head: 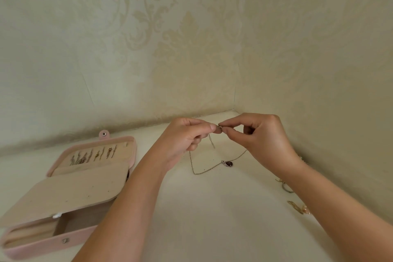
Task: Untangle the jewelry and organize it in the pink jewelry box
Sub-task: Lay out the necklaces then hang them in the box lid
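A thin chain necklace [204,171] with a dark teardrop pendant [229,163] hangs in a loop above the white tabletop. My left hand [182,140] and my right hand [259,134] each pinch one end of the chain at the clasp [220,127], fingertips almost touching. A short extender chain [211,141] dangles under the clasp. The pink jewelry box [70,193] lies open at the left, with several pieces fastened in its lid and a beige flap folded over the middle.
More jewelry lies at the right beside my forearm: a ring-like piece [286,187] and a gold piece [296,206]. Patterned walls meet in a corner just behind my hands. The white surface [212,219] spreads between the box and the loose pieces.
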`<state>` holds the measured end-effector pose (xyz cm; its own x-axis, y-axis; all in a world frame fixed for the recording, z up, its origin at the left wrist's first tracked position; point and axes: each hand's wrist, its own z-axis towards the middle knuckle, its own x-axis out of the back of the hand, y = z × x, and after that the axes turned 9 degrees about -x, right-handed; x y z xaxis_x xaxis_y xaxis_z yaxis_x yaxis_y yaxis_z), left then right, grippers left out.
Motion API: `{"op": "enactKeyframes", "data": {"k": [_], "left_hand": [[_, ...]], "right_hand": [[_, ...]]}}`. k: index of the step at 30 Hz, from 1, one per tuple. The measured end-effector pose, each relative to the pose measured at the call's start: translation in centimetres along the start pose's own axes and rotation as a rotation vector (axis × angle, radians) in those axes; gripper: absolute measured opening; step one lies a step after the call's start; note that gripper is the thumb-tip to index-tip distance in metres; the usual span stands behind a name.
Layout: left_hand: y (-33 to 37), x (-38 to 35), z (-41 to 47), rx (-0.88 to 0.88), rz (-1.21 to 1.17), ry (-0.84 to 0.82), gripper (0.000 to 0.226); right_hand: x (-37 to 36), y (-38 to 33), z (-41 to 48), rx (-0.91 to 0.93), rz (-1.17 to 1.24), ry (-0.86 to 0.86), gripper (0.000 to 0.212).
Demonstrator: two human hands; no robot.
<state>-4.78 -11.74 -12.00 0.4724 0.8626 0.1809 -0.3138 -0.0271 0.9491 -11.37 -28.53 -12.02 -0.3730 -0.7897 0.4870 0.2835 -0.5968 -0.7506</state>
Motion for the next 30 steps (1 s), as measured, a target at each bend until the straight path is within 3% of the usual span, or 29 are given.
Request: {"op": "enactKeyframes", "data": {"k": [8, 12, 15, 22, 30], "left_hand": [[0.1, -0.2, 0.0, 0.099, -0.005, -0.012, 0.018], [-0.2, -0.3, 0.2, 0.192, -0.057, 0.001, 0.015], [-0.2, -0.6, 0.2, 0.23, -0.08, -0.008, 0.006], [-0.1, -0.8, 0.2, 0.244, -0.098, 0.02, 0.032], [0.0, -1.0, 0.3, 0.263, -0.159, 0.06, 0.01]], "right_hand": [[-0.2, 0.8, 0.6, 0.26, -0.218, 0.087, 0.01], [-0.1, 1.3, 0.7, 0.293, -0.237, 0.078, 0.007], [-0.1, 1.4, 0.8, 0.282, -0.235, 0.06, 0.008], [-0.2, 0.9, 0.6, 0.191, -0.169, 0.044, 0.006], [-1.0, 0.7, 0.3, 0.085, -0.092, 0.119, 0.008]]}}
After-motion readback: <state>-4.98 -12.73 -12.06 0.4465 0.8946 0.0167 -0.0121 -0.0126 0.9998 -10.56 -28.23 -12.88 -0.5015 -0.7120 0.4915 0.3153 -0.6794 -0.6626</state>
